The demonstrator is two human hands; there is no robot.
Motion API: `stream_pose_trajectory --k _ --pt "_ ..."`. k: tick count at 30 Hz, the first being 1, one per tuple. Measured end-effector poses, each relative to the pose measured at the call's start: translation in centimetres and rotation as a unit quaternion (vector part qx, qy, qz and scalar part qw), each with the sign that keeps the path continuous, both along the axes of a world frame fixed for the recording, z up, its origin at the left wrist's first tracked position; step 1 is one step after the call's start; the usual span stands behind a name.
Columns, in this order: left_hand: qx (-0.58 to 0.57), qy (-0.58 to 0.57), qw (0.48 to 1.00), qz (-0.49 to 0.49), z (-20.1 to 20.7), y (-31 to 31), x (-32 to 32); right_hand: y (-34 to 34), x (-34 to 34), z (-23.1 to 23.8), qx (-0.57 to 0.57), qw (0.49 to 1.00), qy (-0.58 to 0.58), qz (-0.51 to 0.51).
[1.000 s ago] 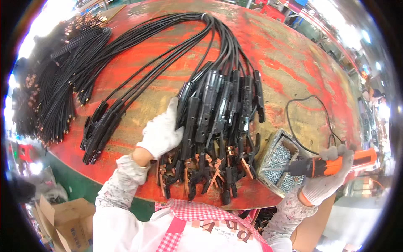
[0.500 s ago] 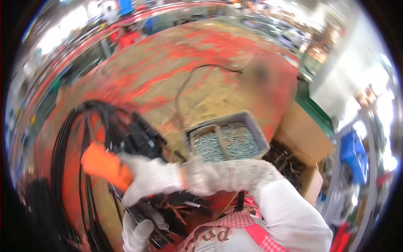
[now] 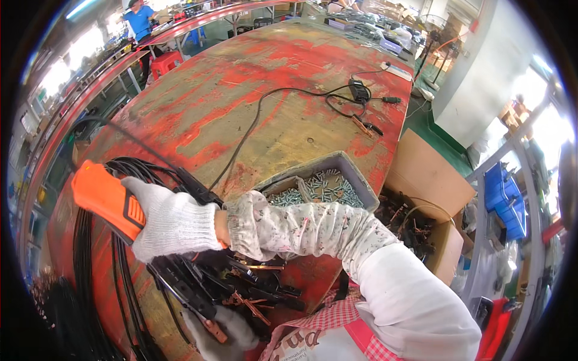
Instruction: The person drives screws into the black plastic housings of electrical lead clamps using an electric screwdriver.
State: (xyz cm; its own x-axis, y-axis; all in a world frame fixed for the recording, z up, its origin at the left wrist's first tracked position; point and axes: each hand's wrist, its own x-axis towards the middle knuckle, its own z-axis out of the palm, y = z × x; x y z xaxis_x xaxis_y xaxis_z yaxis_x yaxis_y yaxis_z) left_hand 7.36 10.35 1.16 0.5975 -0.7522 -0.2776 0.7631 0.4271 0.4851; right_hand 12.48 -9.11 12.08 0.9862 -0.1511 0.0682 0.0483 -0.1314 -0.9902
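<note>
My right hand (image 3: 174, 221), in a whitish knitted glove, is closed round an orange power screwdriver (image 3: 111, 201) with dark vents, above the black cables at the left. My left hand (image 3: 220, 334), also gloved, is low at the front edge and blurred; its fingers cannot be made out. Across it lies the copper end of a black-handled clamp (image 3: 192, 298), which points up to the left. Beside it is a heap of similar black clamps with copper jaws (image 3: 256, 304). Coiled black cables (image 3: 84, 259) hang at the left.
A grey bin (image 3: 355, 171) of small screws stands beyond my right forearm. Right of it is an open cardboard box (image 3: 448, 253) of copper-tipped parts. A corded clamp (image 3: 361, 90) lies on the worn red table (image 3: 223, 114). A person in blue (image 3: 139, 21) stands far left.
My right hand has lifted the orange screwdriver up and to the left, away from the clamp. My left hand has shifted slightly right. The view has steadied.
</note>
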Motion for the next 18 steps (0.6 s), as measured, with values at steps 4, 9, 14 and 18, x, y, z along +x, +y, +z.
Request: stream_pose_trajectory --k 4,9,14,18 --pt "0.109 -0.060 0.989 0.078 -1.4 -3.8 0.9 -0.6 -0.5 -2.7 0.027 0.999 0.020 -0.026" --pt "0.002 -0.038 0.999 0.019 0.2 -3.7 1.5 1.3 -1.4 -3.3 0.026 0.998 0.036 0.032" --pt "-0.070 -0.006 0.996 -0.058 1.4 -3.0 1.2 0.0 -2.6 -3.6 0.075 0.996 0.011 -0.044" --pt "0.133 -0.087 0.985 0.063 1.6 -4.6 -0.3 -0.3 -3.7 -3.4 0.102 0.994 0.002 -0.043"
